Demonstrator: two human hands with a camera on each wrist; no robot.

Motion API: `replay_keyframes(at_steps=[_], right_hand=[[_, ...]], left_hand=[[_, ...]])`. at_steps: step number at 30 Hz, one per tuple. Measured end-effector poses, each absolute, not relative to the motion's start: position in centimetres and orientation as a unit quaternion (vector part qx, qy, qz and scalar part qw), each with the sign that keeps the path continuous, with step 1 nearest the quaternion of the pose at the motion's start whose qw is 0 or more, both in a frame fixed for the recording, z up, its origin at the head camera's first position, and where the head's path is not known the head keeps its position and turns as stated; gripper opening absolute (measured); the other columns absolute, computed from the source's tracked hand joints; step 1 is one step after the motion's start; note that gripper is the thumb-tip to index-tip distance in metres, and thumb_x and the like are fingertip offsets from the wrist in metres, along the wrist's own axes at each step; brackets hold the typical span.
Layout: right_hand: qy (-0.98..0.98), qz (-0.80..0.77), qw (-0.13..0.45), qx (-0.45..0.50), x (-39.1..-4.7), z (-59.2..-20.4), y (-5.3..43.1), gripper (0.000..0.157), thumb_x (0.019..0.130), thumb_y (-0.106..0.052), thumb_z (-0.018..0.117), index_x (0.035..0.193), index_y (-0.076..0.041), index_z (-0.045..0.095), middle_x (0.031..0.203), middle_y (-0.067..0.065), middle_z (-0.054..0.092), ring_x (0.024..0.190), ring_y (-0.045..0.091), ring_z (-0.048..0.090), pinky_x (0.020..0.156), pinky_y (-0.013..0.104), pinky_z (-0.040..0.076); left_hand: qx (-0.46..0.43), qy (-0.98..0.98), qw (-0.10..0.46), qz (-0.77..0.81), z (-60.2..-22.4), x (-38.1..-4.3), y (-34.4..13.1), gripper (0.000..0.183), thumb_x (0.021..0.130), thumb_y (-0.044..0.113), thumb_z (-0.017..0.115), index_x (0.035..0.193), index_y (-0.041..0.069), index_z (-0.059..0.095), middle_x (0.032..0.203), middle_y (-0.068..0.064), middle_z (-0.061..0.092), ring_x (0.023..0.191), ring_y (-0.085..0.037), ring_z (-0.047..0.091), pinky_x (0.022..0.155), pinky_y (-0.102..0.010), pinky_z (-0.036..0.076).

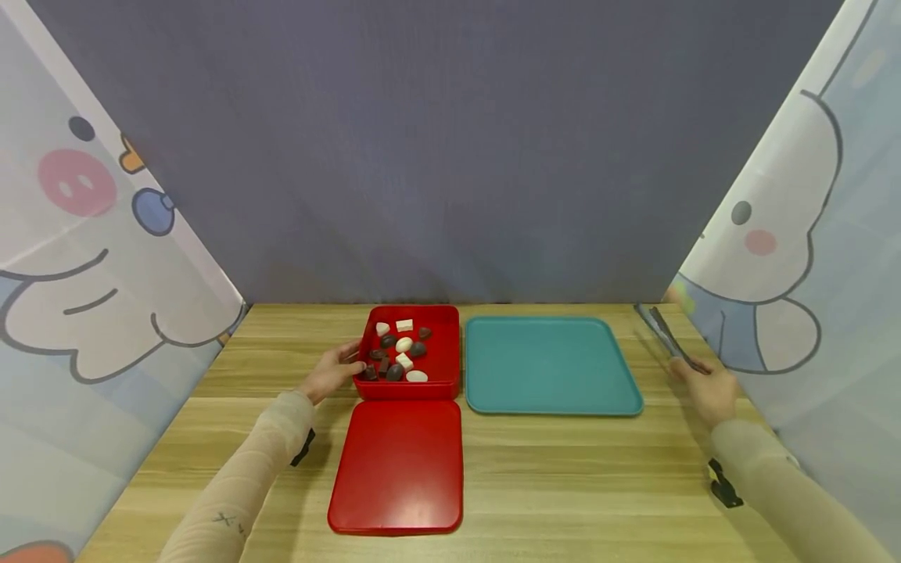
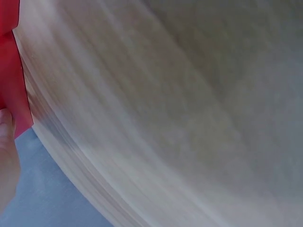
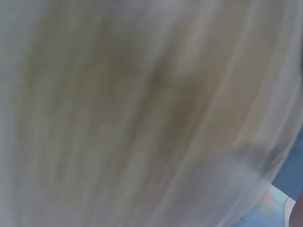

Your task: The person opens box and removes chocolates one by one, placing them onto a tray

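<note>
An open red box (image 1: 446, 344) holds several dark and white chocolate-like pieces (image 1: 404, 344). My left hand (image 1: 332, 374) holds the box by its left side, with the thumb at the rim near the front corner. In the left wrist view, the thumb (image 2: 6, 146) lies against the red wall. Over the table's right side, my right hand (image 1: 709, 395) grips a pair of grey tongs (image 1: 662, 332), whose arms point away from me with their tips apart. The right wrist view shows mostly blurred table, with the tongs out of sight.
A flat teal tray (image 1: 552, 363) lies right of the box, between it and the tongs. In front of the box lies a red lid (image 1: 401, 465). A grey wall (image 1: 450, 156) rises behind the wooden table (image 1: 563, 485), with cartoon-printed curtains (image 1: 788, 234) at both sides.
</note>
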State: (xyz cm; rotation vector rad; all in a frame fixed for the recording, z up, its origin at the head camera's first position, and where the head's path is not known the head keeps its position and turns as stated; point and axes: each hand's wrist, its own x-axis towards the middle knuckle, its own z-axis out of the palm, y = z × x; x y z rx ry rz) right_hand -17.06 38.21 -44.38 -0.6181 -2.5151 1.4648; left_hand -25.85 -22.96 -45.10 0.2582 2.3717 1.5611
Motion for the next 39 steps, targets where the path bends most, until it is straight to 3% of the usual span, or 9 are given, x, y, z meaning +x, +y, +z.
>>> replay_keyframes(at_steps=[3,4,7,9,10,15,23,32,39], right_hand=[[-0.791,0.576,0.098,-0.182,-17.4,-44.0,37.8,0.072,0.087,-0.038,0.060,0.137,0.007,0.035,0.077,-0.021,0.068,0.075,-0.008,0.063,0.078,0.005,0.043],[-0.758,0.623,0.100,-0.166,-17.5,-43.9,37.6,0.061,0.087,-0.032,0.062,0.133,0.003,0.043,0.070,-0.026,0.065,0.068,-0.009,0.063,0.074,0.002,0.043],[-0.642,0.753,0.094,-0.114,-17.8,-43.6,36.7,0.025,0.087,-0.013,0.063,0.111,-0.005,0.063,0.074,-0.010,0.070,0.070,0.001,0.067,0.074,0.012,0.050],[-0.564,0.818,0.080,-0.080,-17.9,-43.4,36.2,0.013,0.087,-0.002,0.060,0.092,-0.009,0.069,0.080,-0.001,0.072,0.073,0.007,0.069,0.073,0.015,0.052],[-0.538,0.837,0.074,-0.068,-17.9,-43.4,35.9,0.018,0.087,0.001,0.057,0.086,-0.011,0.071,0.081,0.003,0.072,0.074,0.009,0.069,0.073,0.016,0.052],[-0.480,0.875,0.053,-0.032,-18.2,-43.0,34.9,0.021,0.089,0.006,0.052,0.091,-0.003,0.071,0.086,0.008,0.072,0.081,0.013,0.069,0.077,0.019,0.052],[-0.476,0.878,0.053,-0.005,-18.6,-42.6,33.2,0.022,0.088,0.008,0.050,0.092,-0.002,0.070,0.086,0.007,0.072,0.080,0.013,0.069,0.077,0.020,0.052],[-0.639,0.761,0.088,-0.067,-18.9,-42.6,30.7,0.012,0.082,-0.015,0.068,0.092,-0.022,0.070,0.080,-0.009,0.071,0.074,0.002,0.067,0.073,0.014,0.052],[-0.692,0.716,0.073,-0.058,-19.0,-41.7,28.6,0.020,0.080,-0.022,0.071,0.100,-0.020,0.068,0.082,-0.013,0.069,0.076,0.000,0.066,0.078,0.019,0.052]], left_hand=[[0.087,0.826,0.142,0.539,-45.0,-25.7,-23.0,0.061,0.094,0.009,0.049,0.147,0.004,0.018,0.149,-0.022,0.020,0.134,-0.040,0.025,0.104,-0.051,0.033],[0.086,0.827,0.141,0.537,-45.0,-25.6,-23.0,0.061,0.094,0.009,0.048,0.147,0.003,0.018,0.149,-0.023,0.020,0.134,-0.040,0.025,0.104,-0.051,0.034],[0.083,0.830,0.138,0.534,-44.9,-25.5,-23.0,0.060,0.094,0.009,0.047,0.146,0.002,0.018,0.149,-0.024,0.020,0.134,-0.041,0.025,0.103,-0.051,0.034],[0.082,0.832,0.139,0.531,-44.8,-25.5,-23.1,0.060,0.094,0.009,0.047,0.146,0.003,0.018,0.149,-0.024,0.020,0.134,-0.041,0.025,0.103,-0.051,0.034],[0.081,0.832,0.139,0.531,-44.8,-25.5,-23.1,0.060,0.094,0.009,0.047,0.146,0.003,0.018,0.149,-0.024,0.020,0.134,-0.041,0.025,0.103,-0.051,0.034],[0.077,0.834,0.139,0.529,-44.9,-25.6,-23.0,0.061,0.094,0.010,0.048,0.146,0.003,0.019,0.149,-0.023,0.021,0.134,-0.041,0.026,0.103,-0.050,0.034],[0.091,0.830,0.139,0.532,-44.8,-25.9,-22.8,0.061,0.094,0.007,0.047,0.146,0.001,0.017,0.149,-0.025,0.018,0.134,-0.043,0.023,0.104,-0.051,0.033],[0.075,0.830,0.141,0.535,-45.3,-25.5,-22.8,0.061,0.094,0.008,0.048,0.147,0.004,0.018,0.149,-0.023,0.020,0.134,-0.040,0.026,0.103,-0.049,0.035],[0.092,0.825,0.129,0.542,-45.1,-25.5,-22.6,0.059,0.094,0.006,0.046,0.146,0.001,0.018,0.148,-0.025,0.021,0.133,-0.042,0.025,0.103,-0.050,0.034]])
